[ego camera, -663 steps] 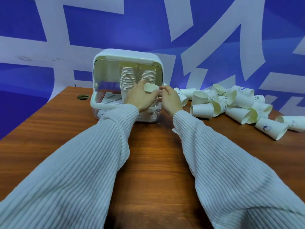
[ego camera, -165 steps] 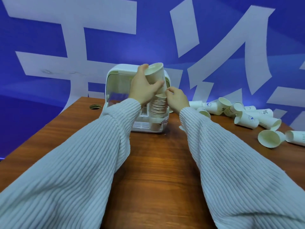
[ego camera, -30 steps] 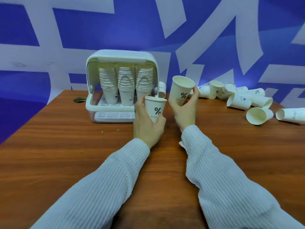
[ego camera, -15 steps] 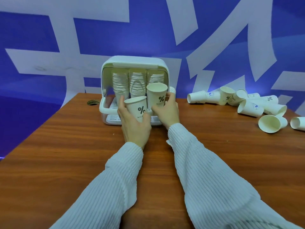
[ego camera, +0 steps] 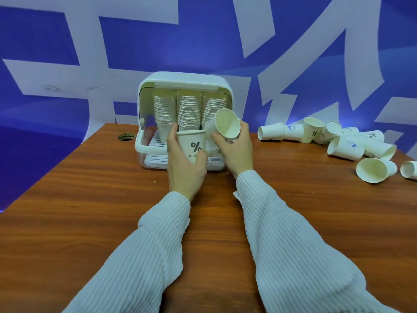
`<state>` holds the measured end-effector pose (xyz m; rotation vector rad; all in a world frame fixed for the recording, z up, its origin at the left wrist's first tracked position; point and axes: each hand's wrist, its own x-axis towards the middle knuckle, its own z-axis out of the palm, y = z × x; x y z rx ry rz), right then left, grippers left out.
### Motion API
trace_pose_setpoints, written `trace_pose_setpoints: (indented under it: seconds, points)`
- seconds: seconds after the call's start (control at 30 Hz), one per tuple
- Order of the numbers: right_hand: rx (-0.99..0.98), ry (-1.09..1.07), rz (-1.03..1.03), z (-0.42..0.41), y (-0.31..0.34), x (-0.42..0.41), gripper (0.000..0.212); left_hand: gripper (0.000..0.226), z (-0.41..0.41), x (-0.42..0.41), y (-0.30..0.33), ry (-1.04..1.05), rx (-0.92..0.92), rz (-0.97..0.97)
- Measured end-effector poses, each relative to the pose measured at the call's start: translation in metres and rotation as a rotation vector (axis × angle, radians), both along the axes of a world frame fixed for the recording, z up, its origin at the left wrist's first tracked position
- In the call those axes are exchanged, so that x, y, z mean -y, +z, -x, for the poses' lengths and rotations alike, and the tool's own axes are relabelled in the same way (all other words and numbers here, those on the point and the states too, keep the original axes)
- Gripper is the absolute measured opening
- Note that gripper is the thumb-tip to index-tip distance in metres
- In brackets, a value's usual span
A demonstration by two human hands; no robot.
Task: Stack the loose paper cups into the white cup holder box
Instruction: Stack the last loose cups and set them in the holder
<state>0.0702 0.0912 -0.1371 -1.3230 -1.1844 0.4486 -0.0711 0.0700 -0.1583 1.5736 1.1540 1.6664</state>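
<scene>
Left hand [ego camera: 185, 163] grips an upright cup [ego camera: 191, 146], right hand [ego camera: 237, 150] holds a tilted cup [ego camera: 226, 126] before the box [ego camera: 184, 81].

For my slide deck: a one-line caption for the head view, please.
Each hand holds a paper cup, left hand upright, right hand tipped, before the cup holder box.

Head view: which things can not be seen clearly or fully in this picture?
- Head view: lower parts of the three cup stacks inside the white box are hidden by both hands and their cups.
- The word under the % sign on the left hand's cup is cut short by the thumb.
- A cup at the right edge is cropped by the frame.
- Prints on the loose cups are too small to read.
</scene>
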Motion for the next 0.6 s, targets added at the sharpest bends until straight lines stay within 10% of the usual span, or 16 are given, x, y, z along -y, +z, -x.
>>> trace_pose_setpoints:
  seconds: [0.2,0.6]
  points:
    - [0.547,-0.149,0.187,0.0,-0.004,-0.013,0.069,0.088,-0.003,0.002,-0.002,0.135,-0.017,-0.054]
    - [0.231,-0.008,0.239,-0.006,-0.005,-0.017,0.077,0.083,-0.006,-0.003,-0.002,0.145,0.015,-0.048]
